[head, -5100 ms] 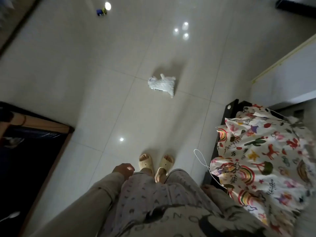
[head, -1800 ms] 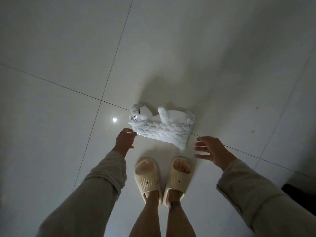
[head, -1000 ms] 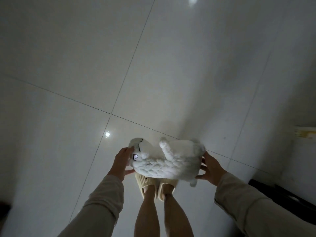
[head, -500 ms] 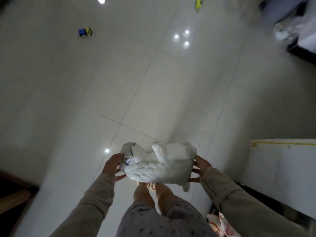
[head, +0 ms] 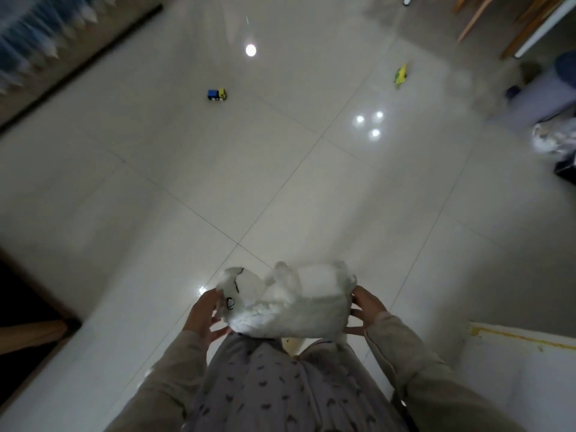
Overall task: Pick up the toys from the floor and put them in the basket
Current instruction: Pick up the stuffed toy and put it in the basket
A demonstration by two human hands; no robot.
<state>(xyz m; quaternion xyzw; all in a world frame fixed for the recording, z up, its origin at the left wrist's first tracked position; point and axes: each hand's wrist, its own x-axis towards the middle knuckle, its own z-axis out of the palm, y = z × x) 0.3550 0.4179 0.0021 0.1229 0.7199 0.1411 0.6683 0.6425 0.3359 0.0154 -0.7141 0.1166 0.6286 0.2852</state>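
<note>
A white plush animal (head: 290,302) hangs in front of my body, held between both hands and lying on its side. My left hand (head: 204,316) presses on its head end, and my right hand (head: 364,308) presses on its rear end. Far off on the tiled floor stand a small blue and yellow toy truck (head: 217,94) and a green and yellow toy (head: 400,75). No basket shows in this view.
A white cabinet top (head: 523,353) with a yellow edge line sits at the lower right. Dark furniture with a wooden rail (head: 28,333) is at the lower left. A curtain (head: 34,35) hangs at the far left. Wooden legs (head: 486,17) and a white bag (head: 554,138) lie at the far right.
Both hands closed on the plush animal on the floor and lifted it to waist height. The view has tilted up, so the truck and the green toy now show.
</note>
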